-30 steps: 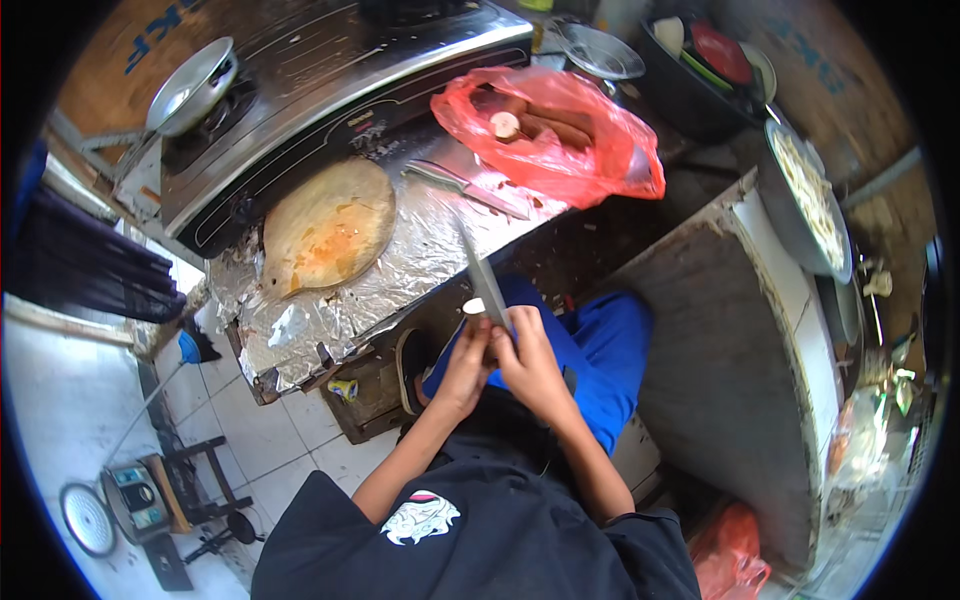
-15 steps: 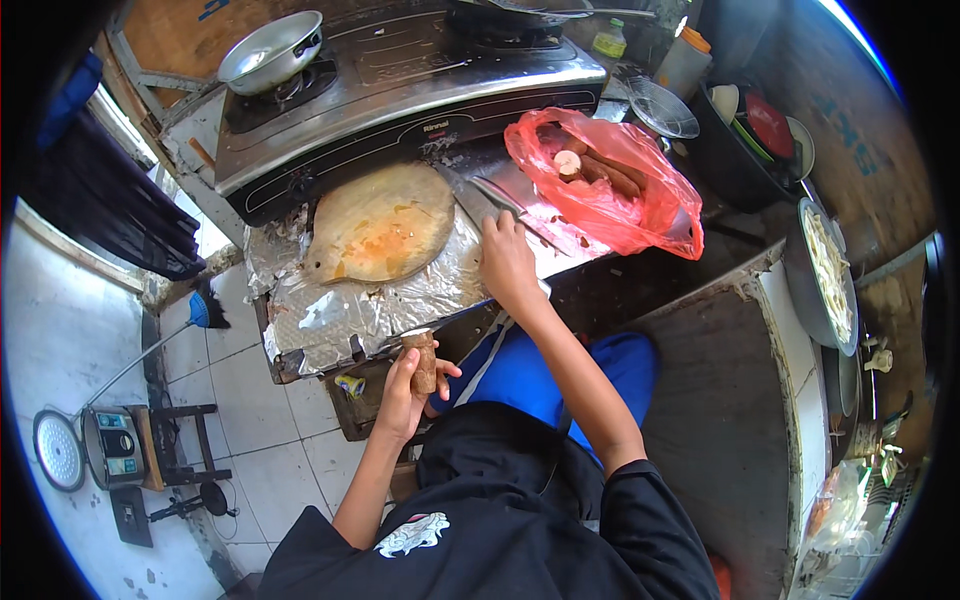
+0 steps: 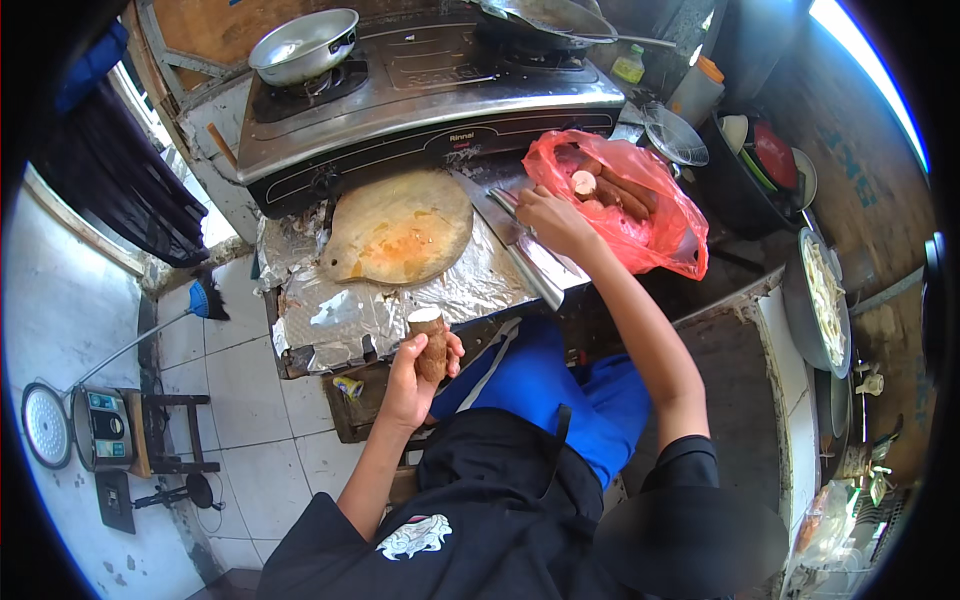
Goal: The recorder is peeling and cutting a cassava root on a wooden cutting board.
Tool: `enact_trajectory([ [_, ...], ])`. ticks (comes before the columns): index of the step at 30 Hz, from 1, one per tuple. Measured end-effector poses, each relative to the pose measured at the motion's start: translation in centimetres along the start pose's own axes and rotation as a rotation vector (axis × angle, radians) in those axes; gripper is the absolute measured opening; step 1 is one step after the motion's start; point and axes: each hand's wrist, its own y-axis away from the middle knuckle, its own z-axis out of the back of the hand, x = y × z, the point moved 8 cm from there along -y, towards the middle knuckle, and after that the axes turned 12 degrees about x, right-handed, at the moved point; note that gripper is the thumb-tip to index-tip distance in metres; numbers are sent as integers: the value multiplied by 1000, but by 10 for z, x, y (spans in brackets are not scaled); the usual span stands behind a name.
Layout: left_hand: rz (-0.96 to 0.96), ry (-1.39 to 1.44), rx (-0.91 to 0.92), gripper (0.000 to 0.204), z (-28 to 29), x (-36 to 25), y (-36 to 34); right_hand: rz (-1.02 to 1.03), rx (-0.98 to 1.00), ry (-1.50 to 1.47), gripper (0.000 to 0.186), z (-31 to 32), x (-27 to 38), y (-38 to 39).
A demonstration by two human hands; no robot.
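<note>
My left hand [image 3: 405, 388] is closed around a short, brown-skinned piece of cassava [image 3: 433, 352], its white cut end facing up. This piece is held in front of the foil-covered ledge, above my lap. Over the ledge, beside the red plastic bag, my right hand [image 3: 556, 222] has its fingers bent around a slim knife [image 3: 503, 199], partly hidden under them. Beside it lies a larger, broad-bladed knife [image 3: 537, 273], slanting toward the front edge. More brown roots [image 3: 622, 197], one with a pale cut face, sit in the open red bag [image 3: 683, 235].
A stained round wooden board [image 3: 400, 225] rests on the foil [image 3: 310, 315], left of the knives. Behind stands a gas stove [image 3: 430, 90] bearing a metal pan [image 3: 303, 48] and a wok [image 3: 545, 22]. A basin of pale strips [image 3: 822, 305] stands right.
My right hand has shifted right, closer to the red bag, uncovering the broad knife. The cassava piece in my left hand has risen slightly and tilts more upright. The whole view has shifted a little.
</note>
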Motion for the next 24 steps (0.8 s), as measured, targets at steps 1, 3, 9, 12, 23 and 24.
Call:
enact_trajectory([
  [1, -1, 15, -1, 36, 1, 3, 1, 65, 34, 9, 23, -3, 2, 0],
  [3, 2, 14, -15, 35, -1, 8, 6, 140, 65, 77, 21, -10, 4, 3],
  [9, 59, 64, -25, 35, -9, 24, 9, 133, 37, 243, 20, -20, -21, 25],
  [12, 93, 64, -4, 37, -8, 26, 10, 185, -27, 295, 17, -13, -24, 31],
  [23, 80, 28, -43, 38, -10, 26, 9, 375, -77, 460, 15, -1, -3, 1],
  [24, 84, 27, -31, 38, -12, 29, 9, 89, -6, 240, 19, -8, -25, -15],
])
